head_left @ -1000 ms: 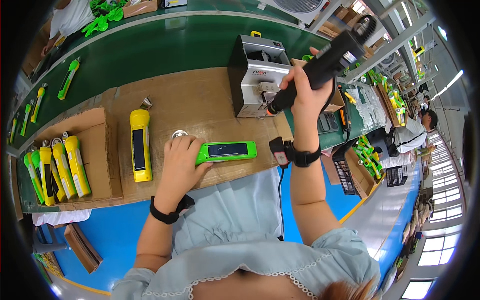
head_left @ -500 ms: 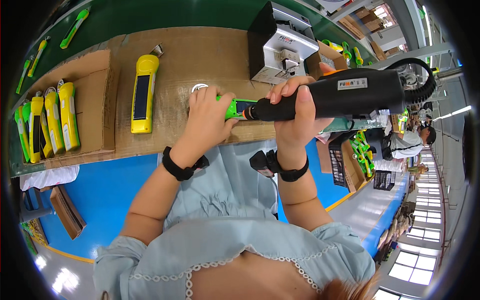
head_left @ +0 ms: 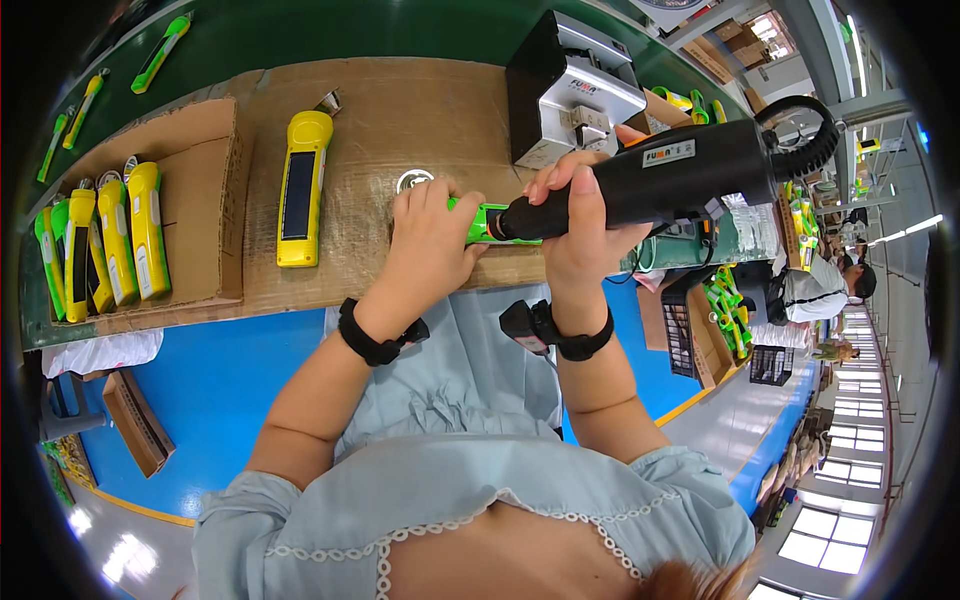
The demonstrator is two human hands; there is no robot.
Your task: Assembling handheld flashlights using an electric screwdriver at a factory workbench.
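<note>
My left hand [head_left: 432,232] is closed around a green flashlight [head_left: 482,222] lying on the cardboard-covered bench, most of its body hidden under my fingers. Past my knuckles shows its round silvery head [head_left: 413,181]. In my right hand [head_left: 585,225] is a black electric screwdriver [head_left: 655,180], held nearly level with its front end at the flashlight. Whether a screw sits under the bit is hidden. A yellow flashlight [head_left: 303,190] with a dark panel lies to the left, its silvery lamp part [head_left: 330,101] tilted out at the top.
An open cardboard box [head_left: 222,200] at left holds several yellow and green flashlights [head_left: 115,240]. A black-and-silver machine [head_left: 575,95] stands behind the screwdriver. More flashlights [head_left: 162,52] lie on the green bench at the far left. Crates and a person [head_left: 815,290] are at right.
The screwdriver has shifted a little left along the green flashlight, and its rear end has swung away from me. My left hand still holds the flashlight. The whole view has shifted slightly.
</note>
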